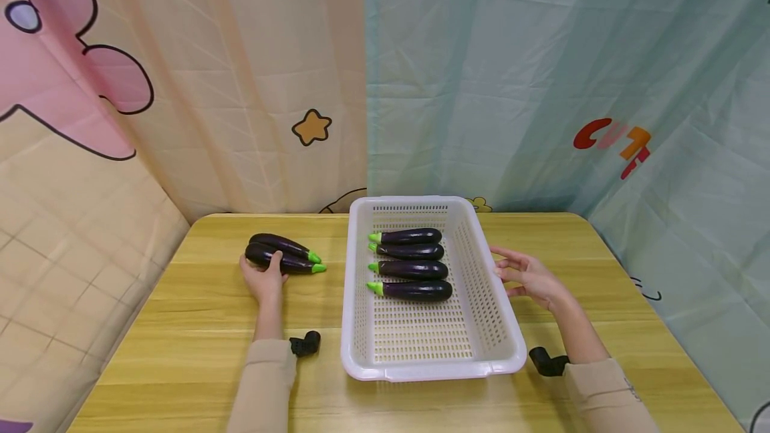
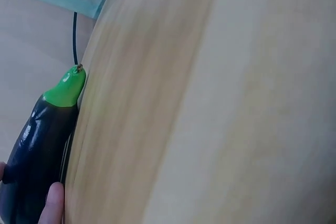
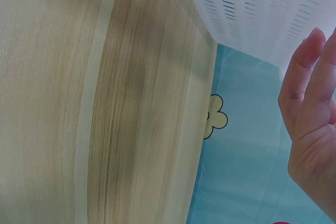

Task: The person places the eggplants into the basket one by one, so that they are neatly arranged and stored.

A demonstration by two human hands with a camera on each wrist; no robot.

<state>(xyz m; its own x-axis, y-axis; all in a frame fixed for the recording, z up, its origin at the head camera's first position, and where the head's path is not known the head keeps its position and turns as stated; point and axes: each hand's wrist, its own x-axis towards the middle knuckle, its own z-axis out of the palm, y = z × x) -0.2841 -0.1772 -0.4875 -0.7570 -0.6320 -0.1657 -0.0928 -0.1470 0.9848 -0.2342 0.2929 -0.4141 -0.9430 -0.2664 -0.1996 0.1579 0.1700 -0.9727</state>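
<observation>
Eggplants: six counted. Four lie in the white basket (image 1: 481,272), long axes across it, green stems left. Two lie on the worktop (image 1: 198,346) left of the basket, stems pointing right. Left hand (image 1: 263,277) grips the nearer loose eggplant (image 1: 289,263) at its dark end. Right hand (image 1: 529,278), fingers relaxed, sits by the basket's right wall.
</observation>
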